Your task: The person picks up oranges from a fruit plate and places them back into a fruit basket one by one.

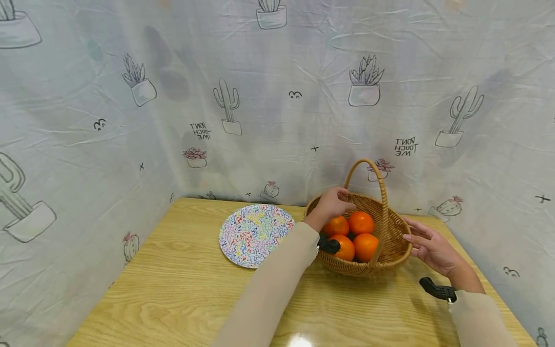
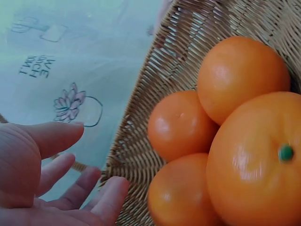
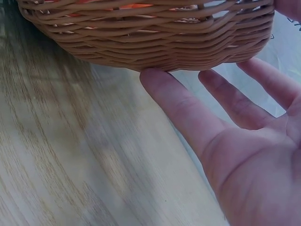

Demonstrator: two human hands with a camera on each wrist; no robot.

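A wicker basket [image 1: 395, 241] with a tall arched handle stands toward the right of the table and holds several oranges [image 1: 366, 246]. In the left wrist view the nearest orange [image 2: 254, 160] shows a green stem end. My left hand [image 1: 333, 202] reaches over the basket's left side, beside the oranges. Its fingers are loosely spread and hold nothing. My right hand [image 1: 435, 248] is at the basket's right side with fingers extended. Seen from the right wrist, its thumb [image 3: 174, 99] and fingertips touch or nearly touch the woven wall [image 3: 164, 47].
A round plate-like disc [image 1: 256, 236] with a multicoloured squiggle pattern lies left of the basket on the wooden table [image 1: 182, 289]. Behind and beside the table hangs a pale cloth [image 1: 260, 96] printed with potted cacti. The basket stands near the table's back edge.
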